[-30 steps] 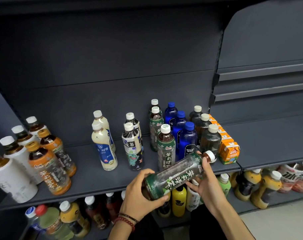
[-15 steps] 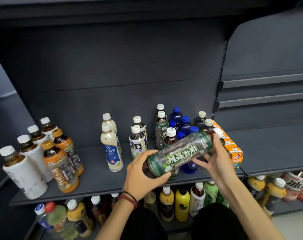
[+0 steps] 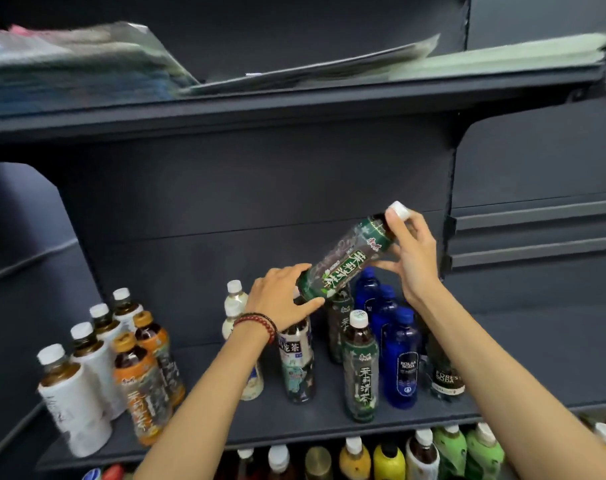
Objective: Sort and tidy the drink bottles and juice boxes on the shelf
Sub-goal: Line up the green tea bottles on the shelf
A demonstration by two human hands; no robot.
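Item under handling: one green-labelled tea bottle (image 3: 346,261), clear plastic, dark liquid inside, white cap (image 3: 398,210) fitted. It is in the air above the middle shelf (image 3: 294,427), tilted, cap toward 1 o'clock and base toward 7 o'clock, directly over the standing bottles. The left hand (image 3: 280,299) grips the base, fingers curled over it and thumb beneath; a bead bracelet (image 3: 256,322) sits on that wrist. The right hand (image 3: 412,251) holds the neck end — thumb and fingers closed round it just under the cap, one finger stretched along the underside. Below, at 6 o'clock from the held bottle, a matching green-labelled bottle (image 3: 359,368) stands upright, dark tea inside. Just at its 3 o'clock stand blue soda bottles (image 3: 401,362) in a row; contents cannot be told through the tinted plastic. At 8 o'clock — well apart — stand orange-capped tea bottles (image 3: 138,386) holding dark liquid, beside white-sleeved bottles (image 3: 73,400). The lower shelf carries yellow and green bottles (image 3: 388,462). The upper shelf holds flat packets (image 3: 87,60), blurred.
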